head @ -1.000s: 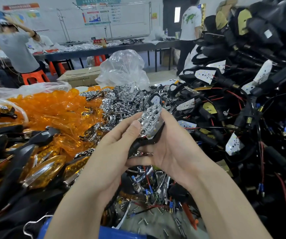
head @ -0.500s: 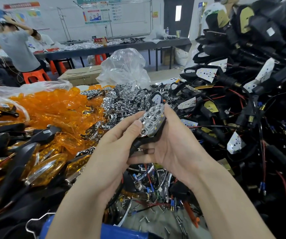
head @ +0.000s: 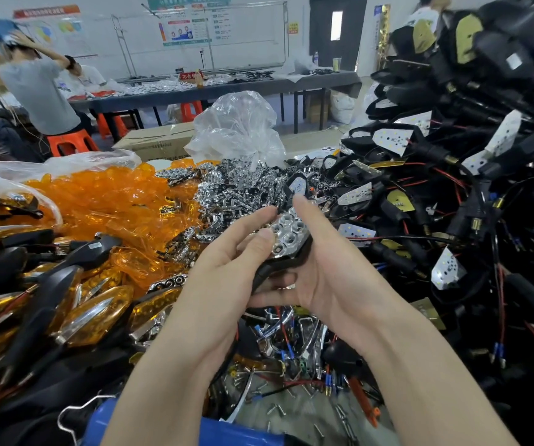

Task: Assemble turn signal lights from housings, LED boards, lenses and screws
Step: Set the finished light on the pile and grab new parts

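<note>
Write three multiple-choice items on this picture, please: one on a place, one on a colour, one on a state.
1. The heap of loose lenses lies: A on the wearer's left; B on the wearer's right; C under the far table.
2. Those lenses are: A green; B orange; C blue.
3. The chrome reflector is: A loose in a heap; B wrapped in a bag; C held by the left hand and the right hand.
Answers: 1 A, the heap fills the left side of the view. 2 B, they are clear orange. 3 C, fingers of both hands hold it on the black housing.
</note>
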Demonstrator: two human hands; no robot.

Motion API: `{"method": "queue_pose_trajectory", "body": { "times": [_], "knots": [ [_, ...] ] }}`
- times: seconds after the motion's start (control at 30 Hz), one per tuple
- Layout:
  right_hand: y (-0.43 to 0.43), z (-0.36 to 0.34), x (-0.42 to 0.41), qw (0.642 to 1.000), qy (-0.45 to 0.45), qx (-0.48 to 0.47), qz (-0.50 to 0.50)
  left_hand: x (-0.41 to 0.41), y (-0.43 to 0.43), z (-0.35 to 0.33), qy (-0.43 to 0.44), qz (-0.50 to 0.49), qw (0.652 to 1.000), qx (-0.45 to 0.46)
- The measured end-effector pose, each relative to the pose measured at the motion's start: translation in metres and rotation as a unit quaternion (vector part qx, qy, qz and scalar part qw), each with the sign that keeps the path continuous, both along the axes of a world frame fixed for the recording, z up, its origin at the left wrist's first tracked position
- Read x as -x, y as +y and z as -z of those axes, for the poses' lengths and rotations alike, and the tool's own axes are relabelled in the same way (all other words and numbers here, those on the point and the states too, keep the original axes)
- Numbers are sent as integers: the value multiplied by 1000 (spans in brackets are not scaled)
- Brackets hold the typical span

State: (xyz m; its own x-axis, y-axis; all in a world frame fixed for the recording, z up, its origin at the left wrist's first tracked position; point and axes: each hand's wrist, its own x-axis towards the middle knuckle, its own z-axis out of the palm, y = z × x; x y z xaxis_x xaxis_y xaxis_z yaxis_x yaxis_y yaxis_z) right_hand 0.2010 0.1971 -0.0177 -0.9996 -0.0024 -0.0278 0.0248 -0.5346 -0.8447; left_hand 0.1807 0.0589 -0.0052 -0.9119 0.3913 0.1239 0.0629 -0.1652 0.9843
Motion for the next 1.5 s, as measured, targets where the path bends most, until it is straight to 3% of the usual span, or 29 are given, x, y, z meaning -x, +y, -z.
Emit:
{"method": "queue_pose_trajectory", "body": {
  "times": [0.2,0.43,0.8,1.03,1.5],
  "knots": [
    [2,-7,0,1000,12,16,17,12,-16,5,69,-4,989,134],
    [10,-14,-4,998,18,29,58,5,-34,-12,101,14,972,213],
    [3,-12,-2,996,34,51,65,-2,-26,-18,147,-44,961,231],
    [-1,-10,4,994,53,61,74,-1,-30,-15,97,-10,968,230],
    [-11,-13,0,993,102,27,59,-6,-19,-20,92,41,975,196]
  ]
}}
